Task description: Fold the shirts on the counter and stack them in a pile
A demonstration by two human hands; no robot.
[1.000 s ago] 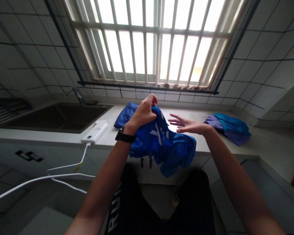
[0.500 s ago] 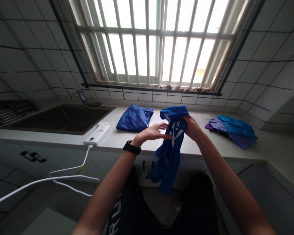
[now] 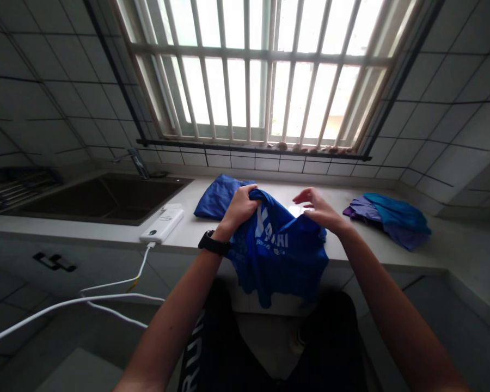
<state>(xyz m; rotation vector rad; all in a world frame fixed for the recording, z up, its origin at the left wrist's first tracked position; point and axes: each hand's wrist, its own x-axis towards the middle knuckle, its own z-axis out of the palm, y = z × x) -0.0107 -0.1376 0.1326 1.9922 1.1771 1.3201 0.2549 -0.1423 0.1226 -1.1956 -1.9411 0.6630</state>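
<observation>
A bright blue shirt (image 3: 286,256) with white lettering hangs spread and wrinkled over the front edge of the counter. My left hand (image 3: 244,207), wearing a black wristband, is closed on its upper left part, with the fingertips partly covered by cloth. At the shirt's upper right edge, my right hand (image 3: 316,209) has its fingers curved and apart, the lower ones touching or very near the fabric. Behind my left hand lies a folded darker blue garment (image 3: 214,198), partly hidden by the hand and shirt.
A pile of purple and teal clothes (image 3: 396,218) lies on the white counter (image 3: 335,190) to the right. On the left are a white power bank (image 3: 163,223) with a hanging white cable (image 3: 141,267), and a dark sink (image 3: 93,198) with a faucet (image 3: 138,163). A barred window stands behind.
The shirt has gone from a narrow hanging bunch to spread out, its lettering now showing. My left hand has moved left and closed on it; my right hand has loosened its hold.
</observation>
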